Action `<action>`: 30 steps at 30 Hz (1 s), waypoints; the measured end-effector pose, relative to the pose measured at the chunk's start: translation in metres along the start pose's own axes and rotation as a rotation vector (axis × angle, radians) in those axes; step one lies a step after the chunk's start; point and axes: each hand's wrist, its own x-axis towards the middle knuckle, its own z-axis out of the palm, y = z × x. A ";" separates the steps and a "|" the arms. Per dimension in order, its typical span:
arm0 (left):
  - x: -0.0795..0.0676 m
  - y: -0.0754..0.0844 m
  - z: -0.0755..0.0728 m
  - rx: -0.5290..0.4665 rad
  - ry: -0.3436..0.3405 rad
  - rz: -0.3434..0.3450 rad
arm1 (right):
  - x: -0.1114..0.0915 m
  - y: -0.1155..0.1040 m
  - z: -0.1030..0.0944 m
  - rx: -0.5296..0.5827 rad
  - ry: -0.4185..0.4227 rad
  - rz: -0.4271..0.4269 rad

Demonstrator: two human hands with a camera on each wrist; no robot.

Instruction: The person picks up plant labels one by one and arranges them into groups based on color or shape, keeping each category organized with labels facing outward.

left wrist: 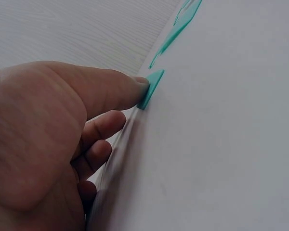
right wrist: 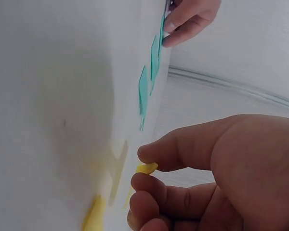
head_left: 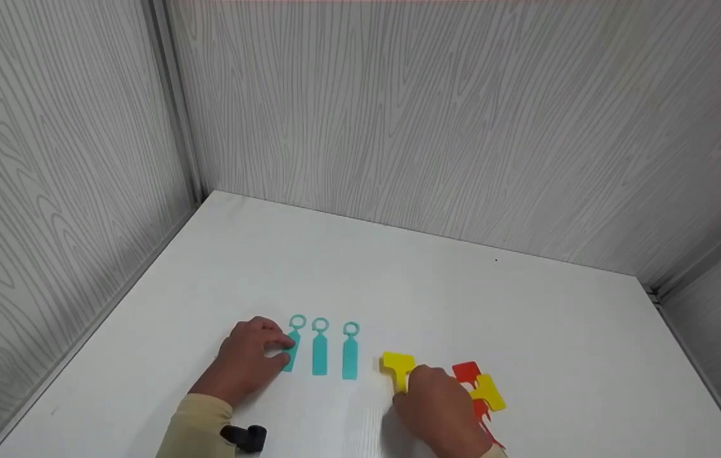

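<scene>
My left hand (head_left: 249,359) has thumb and fingertips on the leftmost teal tag (head_left: 295,352), a flat strip with a ring at its far end. In the left wrist view, the thumb tip lies at the near end of that tag (left wrist: 155,87). Two more teal tags, a middle one (head_left: 320,355) and a right one (head_left: 350,358), lie alongside it. Between thumb and index finger, my right hand (head_left: 437,407) pinches a yellow T-shaped tag (head_left: 398,362) by its stem. Its broad head points away from me, and a shadow falls beside it.
Right of my right hand lies a small overlapping group: a red tag (head_left: 466,372), another yellow T-shaped tag (head_left: 489,392) and more red pieces (head_left: 480,408). The white table (head_left: 348,254) meets wood-grained panels at its left, back and right. A black device (head_left: 246,439) sits at my left wrist.
</scene>
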 end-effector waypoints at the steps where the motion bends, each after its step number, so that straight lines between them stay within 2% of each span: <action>1: 0.000 0.000 0.000 0.001 -0.004 -0.008 | -0.004 -0.002 0.002 0.004 -0.007 -0.004; 9: 0.001 0.000 0.000 0.002 -0.010 -0.016 | -0.040 -0.025 0.024 0.023 -0.118 -0.037; 15: 0.003 0.002 0.001 0.027 -0.017 -0.018 | -0.049 -0.045 0.040 -0.035 -0.159 -0.098; 19: 0.002 0.002 0.000 0.038 -0.017 -0.018 | -0.052 -0.056 0.051 -0.038 -0.165 -0.137; 24: 0.002 0.000 0.002 0.038 0.000 -0.013 | -0.057 -0.065 0.061 -0.038 -0.135 -0.200; 30: 0.000 -0.001 0.002 0.039 0.014 0.004 | -0.059 -0.070 0.065 -0.025 -0.134 -0.204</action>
